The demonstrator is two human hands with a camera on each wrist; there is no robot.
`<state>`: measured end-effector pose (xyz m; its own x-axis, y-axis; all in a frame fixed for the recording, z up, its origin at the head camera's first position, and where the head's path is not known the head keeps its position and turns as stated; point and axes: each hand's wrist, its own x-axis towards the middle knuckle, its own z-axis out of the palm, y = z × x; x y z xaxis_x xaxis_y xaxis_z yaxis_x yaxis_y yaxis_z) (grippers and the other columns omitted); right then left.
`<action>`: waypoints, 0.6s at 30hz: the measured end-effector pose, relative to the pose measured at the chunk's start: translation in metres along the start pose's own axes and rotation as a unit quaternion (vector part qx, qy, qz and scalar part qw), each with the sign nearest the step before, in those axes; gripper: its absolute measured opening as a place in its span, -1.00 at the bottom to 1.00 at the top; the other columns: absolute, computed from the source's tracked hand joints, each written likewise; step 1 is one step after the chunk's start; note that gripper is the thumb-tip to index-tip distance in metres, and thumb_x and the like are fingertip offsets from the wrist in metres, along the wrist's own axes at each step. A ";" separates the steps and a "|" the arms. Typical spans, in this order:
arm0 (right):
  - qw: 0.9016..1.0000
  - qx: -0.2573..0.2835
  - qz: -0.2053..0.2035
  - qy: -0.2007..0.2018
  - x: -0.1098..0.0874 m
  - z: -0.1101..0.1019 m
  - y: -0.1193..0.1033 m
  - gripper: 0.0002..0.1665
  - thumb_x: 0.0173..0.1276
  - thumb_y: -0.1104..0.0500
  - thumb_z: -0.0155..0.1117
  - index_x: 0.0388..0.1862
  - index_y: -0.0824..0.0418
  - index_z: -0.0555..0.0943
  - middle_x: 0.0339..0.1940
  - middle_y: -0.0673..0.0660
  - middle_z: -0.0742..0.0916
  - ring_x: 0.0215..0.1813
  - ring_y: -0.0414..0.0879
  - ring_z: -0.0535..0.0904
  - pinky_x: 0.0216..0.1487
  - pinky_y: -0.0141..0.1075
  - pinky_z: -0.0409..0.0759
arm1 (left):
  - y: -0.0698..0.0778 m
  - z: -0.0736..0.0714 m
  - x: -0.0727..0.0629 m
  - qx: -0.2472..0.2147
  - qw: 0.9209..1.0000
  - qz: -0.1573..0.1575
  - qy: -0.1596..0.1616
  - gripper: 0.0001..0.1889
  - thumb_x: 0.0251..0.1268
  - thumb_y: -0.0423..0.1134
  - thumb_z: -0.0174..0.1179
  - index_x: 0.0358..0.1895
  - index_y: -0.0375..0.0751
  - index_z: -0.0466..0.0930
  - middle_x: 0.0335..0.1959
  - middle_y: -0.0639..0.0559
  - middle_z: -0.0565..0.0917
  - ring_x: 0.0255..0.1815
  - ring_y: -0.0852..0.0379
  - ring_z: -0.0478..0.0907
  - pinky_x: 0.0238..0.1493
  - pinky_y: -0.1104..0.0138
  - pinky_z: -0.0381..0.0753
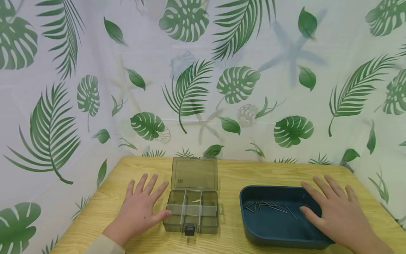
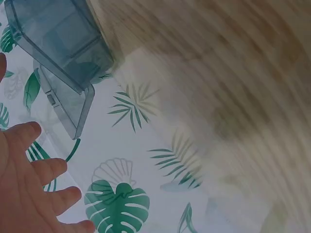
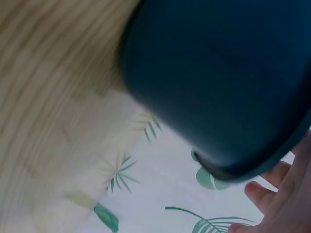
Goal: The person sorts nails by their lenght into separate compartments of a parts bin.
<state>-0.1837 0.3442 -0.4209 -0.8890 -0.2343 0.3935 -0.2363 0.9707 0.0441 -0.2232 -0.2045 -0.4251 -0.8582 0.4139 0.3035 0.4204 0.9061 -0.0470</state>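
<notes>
A smoky clear plastic compartment box [image 1: 207, 220] stands on the table with its lid [image 1: 194, 173] raised at the back. A few small metal pieces show in one rear compartment. My left hand [image 1: 137, 210], fingers spread, is at the box's left side, thumb overlapping its edge in the head view. To the right sits a dark blue tray [image 1: 272, 229] with several thin nails [image 1: 278, 208] lying in its back left part. My right hand [image 1: 337, 211] spreads over the tray's right rim, holding nothing. In the left wrist view the box [image 2: 63, 43] appears beyond the fingers [image 2: 48, 172].
The light wood table [image 1: 149, 240] carries the box and the tray, with a strip of bare wood between them. A white cloth [image 1: 203, 88] printed with green leaves hangs behind the table and along both sides.
</notes>
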 end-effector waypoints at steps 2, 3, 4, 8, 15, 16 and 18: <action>1.000 0.015 -0.002 0.000 0.002 0.000 -0.003 -0.18 0.32 -0.28 0.35 0.44 0.09 0.45 0.35 0.37 0.49 0.44 0.39 0.21 0.30 0.52 -0.07 | 0.001 0.000 0.001 -0.018 1.000 -0.001 -0.003 -0.11 0.27 0.43 0.16 0.60 0.15 0.19 0.59 -0.17 0.15 0.56 -0.33 0.03 0.38 -0.37 0.04; 1.000 0.021 -0.004 0.003 0.003 0.000 -0.004 -0.21 0.31 -0.25 0.38 0.40 0.11 0.49 0.31 0.36 0.53 0.40 0.38 0.27 0.29 0.51 -0.04 | 0.003 0.000 0.001 -0.032 0.999 -0.004 -0.007 -0.11 0.28 0.39 0.18 0.60 0.13 0.18 0.59 -0.17 0.16 0.56 -0.33 0.05 0.37 -0.35 0.10; 1.000 0.026 -0.007 0.008 0.004 0.000 -0.005 -0.25 0.29 -0.22 0.41 0.36 0.12 0.53 0.25 0.34 0.57 0.33 0.37 0.33 0.28 0.48 0.03 | 0.004 0.000 0.002 -0.049 0.999 -0.008 -0.010 -0.11 0.28 0.35 0.22 0.61 0.10 0.18 0.58 -0.19 0.17 0.54 -0.33 0.09 0.35 -0.34 0.16; 0.999 0.040 -0.019 0.009 0.008 -0.001 -0.009 -0.37 0.24 -0.09 0.47 0.22 0.16 0.63 0.07 0.25 0.67 0.15 0.29 0.50 0.17 0.30 0.36 | 0.010 0.001 0.004 -0.129 0.991 -0.031 -0.033 -0.09 0.29 0.17 0.33 0.63 0.06 0.11 0.56 -0.20 0.20 0.48 -0.31 0.22 0.21 -0.27 0.42; 0.993 0.078 0.009 -0.093 0.016 0.004 -0.016 -0.50 0.29 -0.04 0.45 0.12 0.18 0.68 -0.01 0.18 0.70 -0.01 0.19 0.64 -0.10 0.14 0.63 | 0.018 0.003 0.015 -0.274 0.955 -0.081 -0.079 -0.08 0.29 -0.09 0.41 0.63 -0.01 0.07 0.47 -0.12 0.35 0.28 -0.12 0.49 0.10 -0.07 0.58; 0.990 0.084 0.016 -0.112 0.018 0.005 -0.016 -0.51 0.30 -0.04 0.44 0.11 0.18 0.68 0.00 0.18 0.70 -0.03 0.17 0.66 -0.12 0.14 0.63 | 0.019 0.004 0.017 -0.296 0.947 -0.092 -0.085 -0.09 0.29 -0.11 0.41 0.62 -0.03 0.09 0.45 -0.12 0.38 0.21 -0.08 0.53 0.04 -0.02 0.62; 0.985 0.095 0.026 -0.144 0.021 0.008 -0.018 -0.52 0.32 -0.04 0.43 0.11 0.20 0.68 0.03 0.20 0.70 -0.05 0.15 0.67 -0.13 0.12 0.64 | 0.019 0.006 0.021 -0.351 0.924 -0.121 -0.096 -0.12 0.29 -0.17 0.41 0.61 -0.04 0.11 0.40 -0.12 0.42 0.08 0.00 0.58 -0.11 0.06 0.65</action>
<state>-0.2009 0.3212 -0.4212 -0.9696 -0.2174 0.1125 -0.2331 0.9603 -0.1533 -0.2351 -0.1777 -0.4253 -0.9603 0.2748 0.0476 0.2389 0.7225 0.6488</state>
